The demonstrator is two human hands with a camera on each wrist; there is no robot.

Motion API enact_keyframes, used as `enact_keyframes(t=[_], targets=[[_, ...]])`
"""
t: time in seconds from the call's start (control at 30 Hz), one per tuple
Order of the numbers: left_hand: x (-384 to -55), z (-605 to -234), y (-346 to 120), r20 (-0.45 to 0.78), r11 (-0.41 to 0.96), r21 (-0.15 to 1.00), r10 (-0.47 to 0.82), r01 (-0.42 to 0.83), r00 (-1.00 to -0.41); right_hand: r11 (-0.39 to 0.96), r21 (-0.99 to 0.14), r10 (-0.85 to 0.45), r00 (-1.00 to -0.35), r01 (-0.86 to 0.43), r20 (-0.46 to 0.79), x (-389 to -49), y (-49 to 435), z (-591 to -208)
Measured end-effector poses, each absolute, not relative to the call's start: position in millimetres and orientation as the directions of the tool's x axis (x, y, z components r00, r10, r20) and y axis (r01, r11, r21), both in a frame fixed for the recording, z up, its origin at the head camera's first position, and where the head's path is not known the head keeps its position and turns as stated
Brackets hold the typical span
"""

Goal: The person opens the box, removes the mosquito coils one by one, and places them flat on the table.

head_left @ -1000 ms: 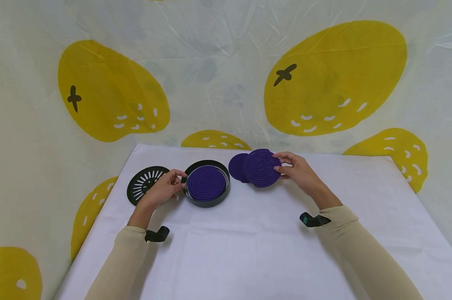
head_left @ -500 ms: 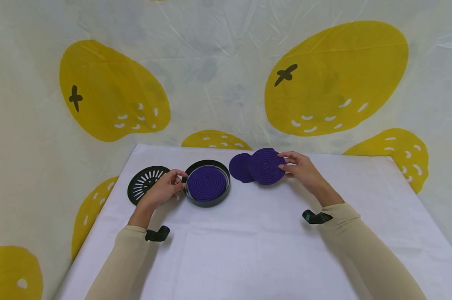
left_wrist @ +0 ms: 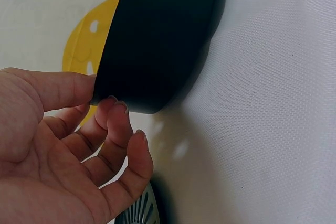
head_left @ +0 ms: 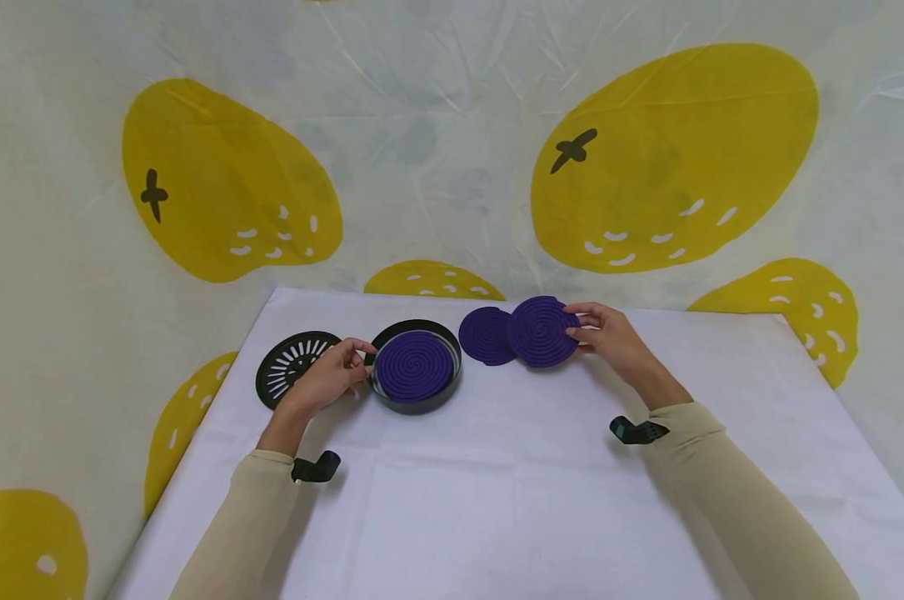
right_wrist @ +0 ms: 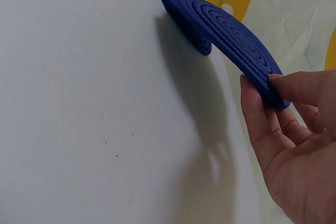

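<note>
My right hand (head_left: 609,343) pinches the right edge of a purple spiral coaster (head_left: 543,332) between thumb and fingers. In the right wrist view this held coaster (right_wrist: 236,40) is tilted and overlaps a second spiral coaster (right_wrist: 176,9). From the head, that second coaster (head_left: 485,336) lies partly behind it. At the left, my left hand (head_left: 330,377) holds the rim of a round black coaster holder (head_left: 414,407), with another purple spiral coaster (head_left: 414,365) lying inside. The left wrist view shows thumb and fingertips at the edge of the dark holder (left_wrist: 157,35).
A round black slotted lid (head_left: 281,367) lies left of the holder, partly hidden by the left hand. Everything rests on a white cloth-covered table (head_left: 452,500). Behind it hangs a pale curtain (head_left: 437,125) with yellow fruit prints.
My right hand has moved slightly right with the coaster, uncovering more of the second coaster behind it. The left hand and the holder stay where they were.
</note>
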State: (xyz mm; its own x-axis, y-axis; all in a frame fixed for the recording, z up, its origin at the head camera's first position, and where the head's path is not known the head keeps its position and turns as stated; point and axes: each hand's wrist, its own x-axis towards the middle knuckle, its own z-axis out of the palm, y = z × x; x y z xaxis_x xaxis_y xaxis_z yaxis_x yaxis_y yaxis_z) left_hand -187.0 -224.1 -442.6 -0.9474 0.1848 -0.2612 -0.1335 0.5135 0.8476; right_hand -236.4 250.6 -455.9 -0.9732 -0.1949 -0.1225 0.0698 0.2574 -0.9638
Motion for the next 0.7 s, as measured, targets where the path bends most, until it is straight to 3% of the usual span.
enact_keyframes(t=[0.7], targets=[[-187.4, -444.8, -224.6, -0.258, 0.510, 0.850, 0.190, -0.130, -0.947, 0.252, -0.962, -0.153, -0.978, 0.103, -0.145, -240.3, 276.3, -462.4]])
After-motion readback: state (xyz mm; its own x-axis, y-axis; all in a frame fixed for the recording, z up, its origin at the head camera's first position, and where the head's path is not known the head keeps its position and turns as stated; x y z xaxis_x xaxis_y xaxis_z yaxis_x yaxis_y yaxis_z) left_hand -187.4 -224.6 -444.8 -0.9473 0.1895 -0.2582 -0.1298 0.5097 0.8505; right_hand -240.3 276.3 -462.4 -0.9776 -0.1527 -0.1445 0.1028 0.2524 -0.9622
